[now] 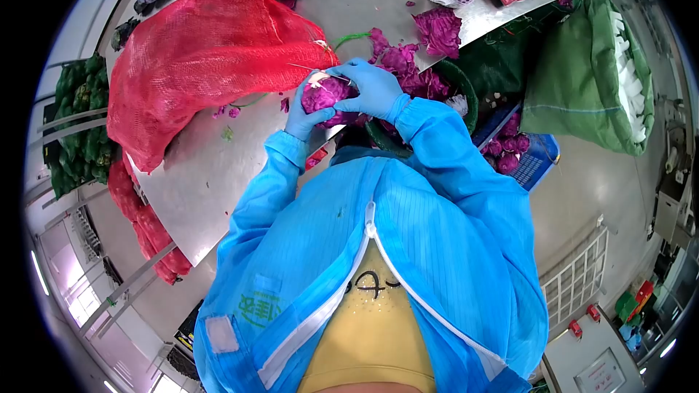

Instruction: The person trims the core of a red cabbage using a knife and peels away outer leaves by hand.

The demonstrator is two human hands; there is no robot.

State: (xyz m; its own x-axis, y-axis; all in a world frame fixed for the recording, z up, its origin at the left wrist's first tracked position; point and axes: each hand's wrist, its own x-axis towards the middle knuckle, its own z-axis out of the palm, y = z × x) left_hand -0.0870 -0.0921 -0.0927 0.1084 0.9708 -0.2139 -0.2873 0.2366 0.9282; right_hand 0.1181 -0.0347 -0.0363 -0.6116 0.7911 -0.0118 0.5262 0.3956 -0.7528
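Blue zippered fabric jacket [473, 247] fills lower centre; at upper centre, my blue-gloved left hand [299, 118] and right hand [375, 91] clasp a round purple cabbage [325, 94] between curled fingers.

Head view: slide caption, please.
Left hand and right hand, gloved in blue, hold a round purple cabbage beside a red mesh sack on a grey metal table.

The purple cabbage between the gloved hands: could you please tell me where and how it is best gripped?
The purple cabbage is probably best cupped by its rounded sides, from left and right, as the left hand and right hand appear to do. It is roundish with no handle, so opposed palms should steady it.
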